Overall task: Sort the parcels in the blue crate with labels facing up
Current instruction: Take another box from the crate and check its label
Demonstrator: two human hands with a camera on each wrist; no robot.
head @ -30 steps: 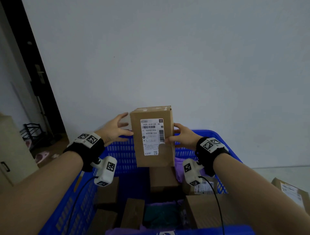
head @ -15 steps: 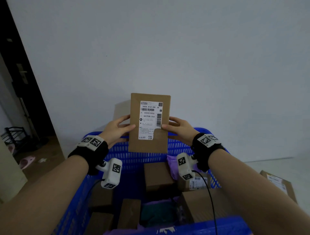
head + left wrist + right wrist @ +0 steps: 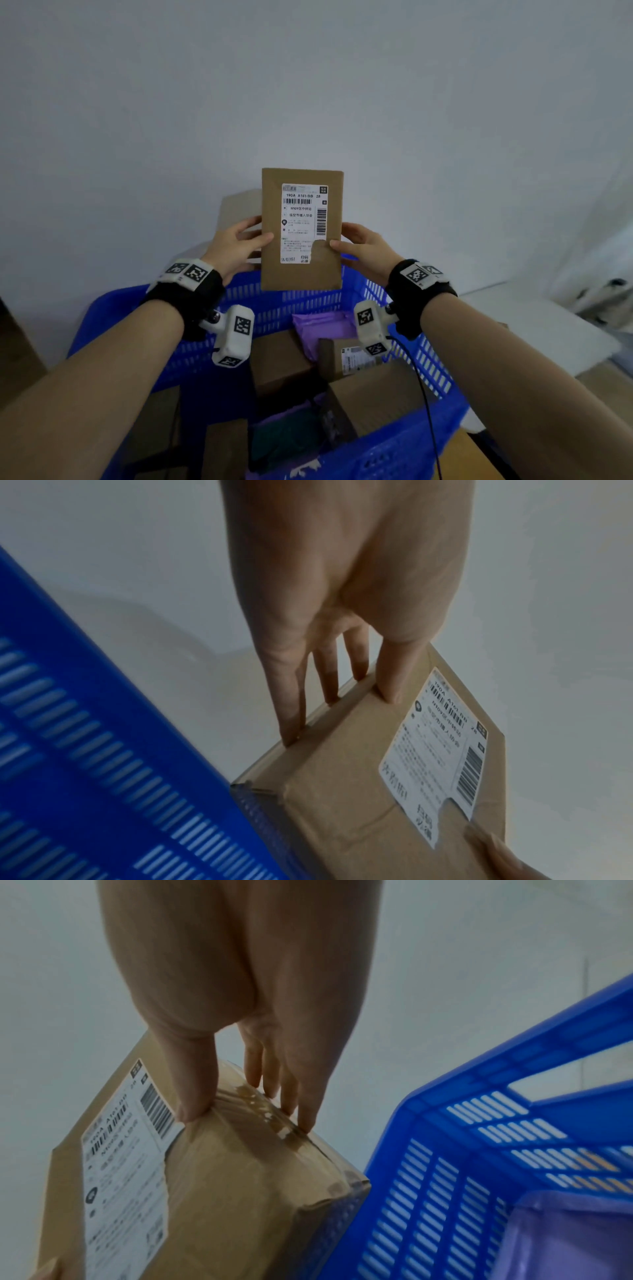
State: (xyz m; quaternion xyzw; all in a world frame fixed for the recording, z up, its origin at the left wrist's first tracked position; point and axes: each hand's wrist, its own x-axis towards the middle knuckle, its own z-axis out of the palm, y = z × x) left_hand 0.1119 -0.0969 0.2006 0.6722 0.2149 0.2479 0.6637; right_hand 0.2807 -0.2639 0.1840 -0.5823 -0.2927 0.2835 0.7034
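Note:
A brown cardboard parcel (image 3: 301, 274) stands upright in the air above the far rim of the blue crate (image 3: 113, 329), its white shipping label (image 3: 303, 222) turned toward me. My left hand (image 3: 239, 246) grips its left edge, thumb on the front and fingers behind. My right hand (image 3: 363, 246) grips the right edge the same way. In the left wrist view the parcel (image 3: 342, 791) shows the label (image 3: 441, 750) beneath my left thumb (image 3: 390, 674). In the right wrist view my right thumb (image 3: 195, 1085) presses the parcel (image 3: 232, 1177) beside the label (image 3: 126, 1164).
The crate holds several more brown boxes (image 3: 281, 359), one labelled box (image 3: 346, 359), purple mailer bags (image 3: 325, 325) and a dark green packet (image 3: 284, 442). A plain grey wall (image 3: 308, 85) rises behind. A white surface (image 3: 531, 325) lies to the right of the crate.
Both hands have lifted the parcel higher above the crate and tipped it upright, so its top face no longer shows and the label faces me squarely.

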